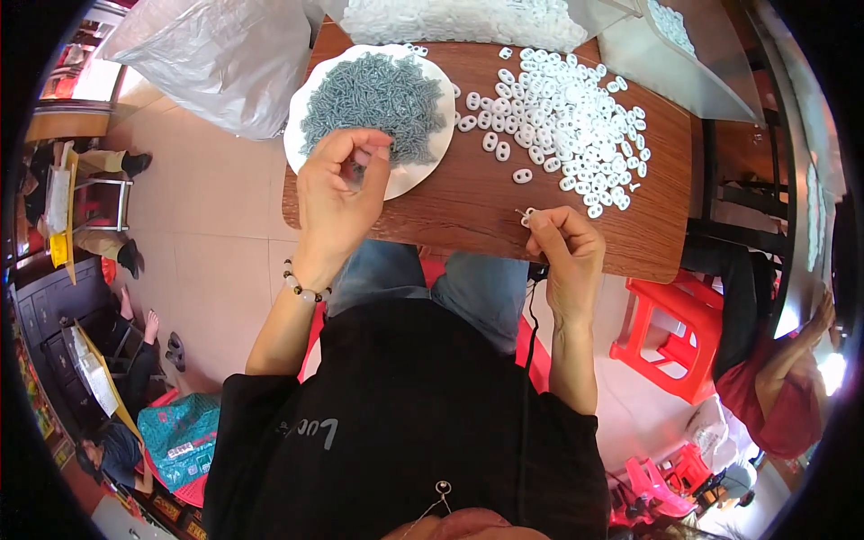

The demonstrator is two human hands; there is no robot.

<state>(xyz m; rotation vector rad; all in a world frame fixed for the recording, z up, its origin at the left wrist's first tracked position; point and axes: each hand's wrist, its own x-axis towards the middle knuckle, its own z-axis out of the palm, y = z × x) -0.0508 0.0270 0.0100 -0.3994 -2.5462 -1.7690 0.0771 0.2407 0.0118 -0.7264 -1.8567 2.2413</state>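
Note:
My left hand (337,193) is over the near part of a white plate (295,139), its thumb and index fingertip drawn together. Whatever may be between them is too small to make out. On the plate lies a heap of small grey rod-shaped pieces (373,94), like tiny screws or springs. Above the table's near edge, my right hand (569,252) pinches a small white two-holed oval piece (527,217); a thin pin-like bit sticks out beside it. Many matching white two-holed pieces (576,117) are spread on the table's right half.
The brown wooden table (450,202) ends just before my lap. At its back stands a clear bag (463,22) of white pieces. A large grey plastic bag (216,67) is at the left, a red stool (675,337) at the right. Other people sit at both sides.

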